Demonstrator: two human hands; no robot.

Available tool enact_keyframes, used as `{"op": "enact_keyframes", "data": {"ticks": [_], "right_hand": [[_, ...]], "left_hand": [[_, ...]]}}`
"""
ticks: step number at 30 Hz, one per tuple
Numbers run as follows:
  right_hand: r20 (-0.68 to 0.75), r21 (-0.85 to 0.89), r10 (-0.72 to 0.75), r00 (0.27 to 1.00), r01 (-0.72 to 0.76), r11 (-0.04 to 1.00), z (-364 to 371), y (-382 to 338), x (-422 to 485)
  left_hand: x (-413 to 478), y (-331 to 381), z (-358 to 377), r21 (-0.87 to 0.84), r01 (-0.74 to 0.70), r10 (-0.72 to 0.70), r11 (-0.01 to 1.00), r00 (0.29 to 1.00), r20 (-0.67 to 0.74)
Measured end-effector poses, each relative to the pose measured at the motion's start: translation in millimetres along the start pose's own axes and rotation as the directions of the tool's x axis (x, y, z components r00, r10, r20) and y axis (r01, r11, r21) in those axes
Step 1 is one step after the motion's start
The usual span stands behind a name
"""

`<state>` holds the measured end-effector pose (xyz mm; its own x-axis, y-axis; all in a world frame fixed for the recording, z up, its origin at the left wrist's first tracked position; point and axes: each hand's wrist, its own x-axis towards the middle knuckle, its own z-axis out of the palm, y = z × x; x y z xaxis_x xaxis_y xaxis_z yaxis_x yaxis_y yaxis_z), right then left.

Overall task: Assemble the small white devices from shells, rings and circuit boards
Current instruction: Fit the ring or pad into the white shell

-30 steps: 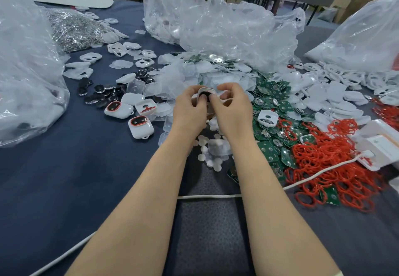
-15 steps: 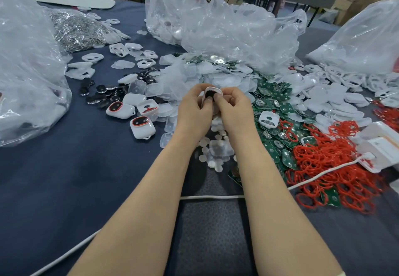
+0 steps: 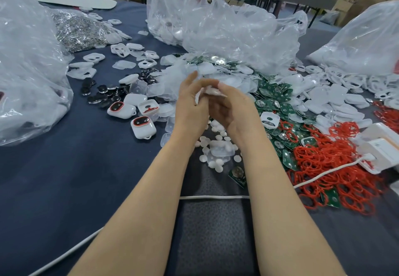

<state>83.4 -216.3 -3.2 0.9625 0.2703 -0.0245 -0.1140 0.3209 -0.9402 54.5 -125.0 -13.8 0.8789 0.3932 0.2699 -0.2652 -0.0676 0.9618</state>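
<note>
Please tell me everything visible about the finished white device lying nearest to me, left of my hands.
The nearest finished device is a rounded square shell of glossy white plastic. Its top shows a dark oval window framed by a red ring, and a small loop sticks out at its near edge. It lies flat, window up, on the dark blue cloth, apart from the left hand.

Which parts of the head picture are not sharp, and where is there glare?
Head view: the left hand, the right hand and the white piece between them are smeared by motion; the finished devices beside them look sharp; the clear plastic bag behind shows bright glare.
</note>
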Motion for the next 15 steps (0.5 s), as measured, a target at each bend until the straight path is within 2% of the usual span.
{"op": "enact_keyframes", "data": {"ticks": [2, 5, 6, 8, 12, 15], "right_hand": [[-0.058, 0.047, -0.043, 0.997, 0.046, 0.998, -3.4, -0.9, 1.4], [-0.092, -0.013, -0.117, 0.989, 0.116, 0.993, -8.5, 0.7, 2.4], [-0.093, -0.027, -0.122, 0.988, 0.12, 0.992, -9.0, 1.6, 2.9], [-0.1, -0.073, -0.126, 0.987, 0.119, 0.99, -8.9, 3.0, 4.2], [-0.067, -0.246, -0.161, 0.985, 0.14, 0.959, -14.2, 3.0, 5.9], [-0.061, -0.25, -0.173, 0.983, 0.152, 0.956, -17.2, 3.4, 6.3]], "left_hand": [[1.8, -1.3, -2.1, -0.034, 0.028, -0.028, 0.999, 0.999, -0.021], [3.7, 0.7, -3.1, -0.296, 0.204, -0.231, 0.933, 0.971, -0.058], [3.9, 1.8, -3.3, -0.333, 0.25, -0.283, 0.909, 0.958, -0.053], [4.2, 2.3, -3.9, -0.314, 0.297, -0.319, 0.902, 0.948, -0.021], [5.6, 0.8, -7.4, -0.279, 0.287, -0.297, 0.916, 0.955, 0.008], [4.6, 0.7, -8.1, -0.27, 0.37, -0.354, 0.889, 0.929, 0.11]]}}
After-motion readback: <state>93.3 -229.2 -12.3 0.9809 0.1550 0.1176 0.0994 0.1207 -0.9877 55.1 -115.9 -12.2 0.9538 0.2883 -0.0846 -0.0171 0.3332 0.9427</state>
